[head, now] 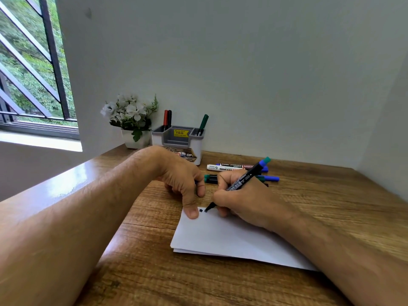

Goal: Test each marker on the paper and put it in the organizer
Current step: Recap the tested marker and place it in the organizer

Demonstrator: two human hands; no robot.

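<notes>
The right hand (240, 202) grips a black-barrelled marker (240, 183), its fingers curled round the lower barrel in a writing hold. The marker is tilted, with the tip down on the paper (220, 237) and the blue-and-teal rear end raised toward the wall. The tip touches the paper near its far left corner, just beside a small dark ink mark (201, 210).

The left hand (183, 177) rests at the same corner. Its thumb presses flat on the paper edge, and the remaining fingers are curled under the palm; whether they hold anything cannot be told.

The paper is a white sheet lying flat on the wooden tabletop (331, 206), with the edge of more paper showing beneath it along the near side.

The organizer (176, 140), a white-and-grey holder with several compartments and a yellow price sticker, stands at the wall behind the left hand. Its left rear compartment holds 1 red marker (165, 119) and 1 black marker (169, 118), both upright. Its right compartment holds 1 green marker (203, 123), leaning to the right.

A loose group of markers (234, 167) lies flat on the tabletop between the organizer and the right hand, including a white-barrelled one and others with blue or green caps.

A white pot of white flowers (130, 115) stands just beside the organizer on its left. A barred window (33, 74) occupies the far left.
</notes>
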